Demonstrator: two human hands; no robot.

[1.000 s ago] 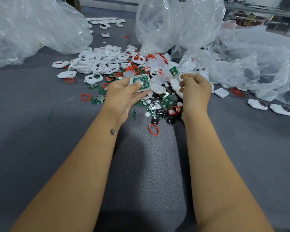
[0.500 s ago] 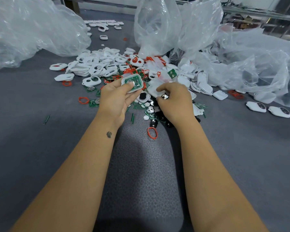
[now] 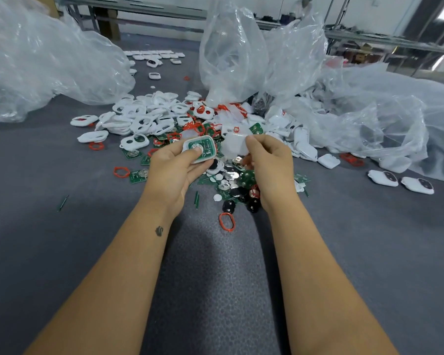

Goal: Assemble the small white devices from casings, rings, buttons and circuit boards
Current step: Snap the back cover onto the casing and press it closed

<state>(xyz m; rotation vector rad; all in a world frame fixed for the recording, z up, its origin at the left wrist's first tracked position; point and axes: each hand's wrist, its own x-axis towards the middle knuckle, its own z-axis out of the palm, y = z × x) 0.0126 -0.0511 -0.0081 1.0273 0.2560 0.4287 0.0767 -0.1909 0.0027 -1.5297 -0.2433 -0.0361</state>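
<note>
My left hand (image 3: 174, 170) grips a white casing half (image 3: 200, 149) with a green circuit board seated in it, thumb pressing on the board's round metal centre. My right hand (image 3: 269, 162) pinches a plain white casing piece (image 3: 233, 144) just to the right of it, above the parts heap. Under both hands lie green boards, silver discs (image 3: 231, 172), black buttons (image 3: 228, 206) and white discs. An orange ring (image 3: 226, 221) lies on the mat nearest me. A pile of white casings with two holes (image 3: 144, 119) sits behind and left.
Large clear plastic bags (image 3: 46, 60) rise at the left, the centre back and the right. Two assembled white devices (image 3: 400, 181) lie at the right. Loose orange rings (image 3: 121, 172) and a green board (image 3: 138, 175) lie left of my hands. The grey mat (image 3: 215, 290) lies between my forearms.
My right hand dipped into the heap in front of me, then rose with a white casing piece beside the left hand's casing. The left hand kept holding its casing with the board.
</note>
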